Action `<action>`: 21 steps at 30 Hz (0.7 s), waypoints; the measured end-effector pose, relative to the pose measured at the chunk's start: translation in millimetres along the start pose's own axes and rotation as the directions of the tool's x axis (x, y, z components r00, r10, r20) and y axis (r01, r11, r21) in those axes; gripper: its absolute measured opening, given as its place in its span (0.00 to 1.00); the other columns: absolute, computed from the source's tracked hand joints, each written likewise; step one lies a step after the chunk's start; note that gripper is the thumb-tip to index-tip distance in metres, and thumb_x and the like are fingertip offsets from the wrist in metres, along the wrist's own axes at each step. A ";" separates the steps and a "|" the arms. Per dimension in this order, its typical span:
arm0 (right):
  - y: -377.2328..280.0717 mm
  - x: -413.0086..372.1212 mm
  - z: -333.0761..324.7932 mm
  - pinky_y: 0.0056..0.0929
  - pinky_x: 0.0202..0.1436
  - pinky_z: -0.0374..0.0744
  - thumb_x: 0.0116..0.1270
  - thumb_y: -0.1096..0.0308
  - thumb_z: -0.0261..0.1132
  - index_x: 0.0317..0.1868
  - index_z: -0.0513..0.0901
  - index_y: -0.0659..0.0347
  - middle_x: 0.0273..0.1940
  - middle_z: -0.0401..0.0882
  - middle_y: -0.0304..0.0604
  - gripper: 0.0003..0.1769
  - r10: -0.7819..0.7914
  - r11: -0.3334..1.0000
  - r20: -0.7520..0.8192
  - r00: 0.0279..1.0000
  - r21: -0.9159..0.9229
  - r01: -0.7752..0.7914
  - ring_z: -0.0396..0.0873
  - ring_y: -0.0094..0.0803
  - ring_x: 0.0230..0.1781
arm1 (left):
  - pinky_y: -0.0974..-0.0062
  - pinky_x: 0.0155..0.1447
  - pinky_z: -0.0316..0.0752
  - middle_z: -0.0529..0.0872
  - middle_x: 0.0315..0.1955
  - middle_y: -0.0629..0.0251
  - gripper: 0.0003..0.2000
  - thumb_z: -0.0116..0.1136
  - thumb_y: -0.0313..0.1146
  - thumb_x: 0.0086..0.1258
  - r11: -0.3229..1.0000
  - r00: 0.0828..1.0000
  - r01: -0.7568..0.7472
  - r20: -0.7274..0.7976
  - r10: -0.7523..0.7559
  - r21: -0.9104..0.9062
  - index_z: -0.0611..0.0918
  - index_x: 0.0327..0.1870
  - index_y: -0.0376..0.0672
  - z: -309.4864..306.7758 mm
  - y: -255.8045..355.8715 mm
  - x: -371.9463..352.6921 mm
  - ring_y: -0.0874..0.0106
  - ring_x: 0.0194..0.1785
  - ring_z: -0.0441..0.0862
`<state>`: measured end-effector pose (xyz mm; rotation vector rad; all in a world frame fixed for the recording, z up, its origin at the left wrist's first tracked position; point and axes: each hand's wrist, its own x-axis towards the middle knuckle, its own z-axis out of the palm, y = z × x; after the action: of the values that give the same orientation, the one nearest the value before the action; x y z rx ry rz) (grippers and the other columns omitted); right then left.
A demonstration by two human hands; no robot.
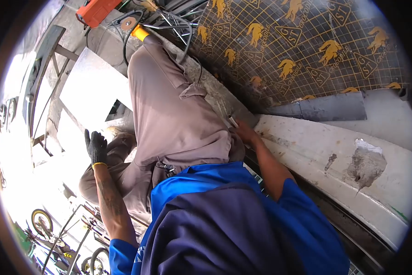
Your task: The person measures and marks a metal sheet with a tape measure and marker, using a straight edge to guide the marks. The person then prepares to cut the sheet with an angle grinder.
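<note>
The right hand [246, 132] is gripping a small pale object [234, 122] beside the trousered thigh [178, 110]; the gloved left hand [96, 146], loosely open, is hovering near a pale sheet [89, 87].

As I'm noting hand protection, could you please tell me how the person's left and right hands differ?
The left hand wears a dark glove with a yellow cuff edge; the right hand looks bare. The left hand is open with nothing visible in it, whereas the right hand seems to hold a small pale item beside the trousers. Both arms have blue sleeves.
</note>
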<state>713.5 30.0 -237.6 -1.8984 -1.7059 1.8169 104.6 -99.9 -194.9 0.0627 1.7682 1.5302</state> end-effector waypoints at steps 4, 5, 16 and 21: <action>-77.4 -18.1 -20.4 0.39 0.57 0.79 0.65 0.57 0.70 0.55 0.81 0.66 0.49 0.87 0.52 0.24 0.080 0.997 -0.035 0.996 0.009 -0.080 0.82 0.33 0.50 | 0.59 0.61 0.76 0.82 0.65 0.51 0.43 0.69 0.45 0.74 0.925 0.916 -0.079 -0.339 0.214 0.371 0.58 0.84 0.41 9.6 17.1 2.2 0.66 0.58 0.80; -94.0 -13.2 -23.2 0.42 0.56 0.79 0.63 0.55 0.70 0.54 0.80 0.67 0.47 0.86 0.57 0.26 -0.041 0.997 -0.157 0.987 -0.070 0.030 0.84 0.44 0.50 | 0.59 0.68 0.74 0.77 0.70 0.45 0.42 0.69 0.48 0.74 0.847 0.849 -0.235 -0.323 0.418 0.477 0.62 0.81 0.35 2.6 18.2 13.8 0.60 0.65 0.78; -373.9 -77.2 4.6 0.38 0.35 0.86 0.62 0.50 0.81 0.47 0.85 0.58 0.37 0.83 0.46 0.24 -0.914 0.403 -0.106 0.391 -0.158 0.901 0.88 0.39 0.32 | 0.67 0.63 0.78 0.84 0.59 0.53 0.38 0.42 0.63 0.84 0.948 0.766 -0.215 0.561 0.314 -0.236 0.67 0.78 0.36 249.7 191.3 -181.4 0.67 0.61 0.82; -304.4 61.6 -50.0 0.34 0.32 0.78 0.75 0.50 0.69 0.46 0.89 0.57 0.27 0.84 0.38 0.18 -0.436 0.888 -0.411 0.801 -0.052 0.457 0.81 0.24 0.29 | 0.80 0.20 0.57 0.62 0.19 0.79 0.16 0.37 0.45 0.91 0.943 0.853 -0.207 0.424 0.305 -0.261 0.73 0.41 0.47 178.4 197.2 -125.5 0.82 0.15 0.56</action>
<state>533.2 226.1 -70.4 -1.5320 -1.7342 1.1724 208.0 36.7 44.0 0.5372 1.2505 1.7100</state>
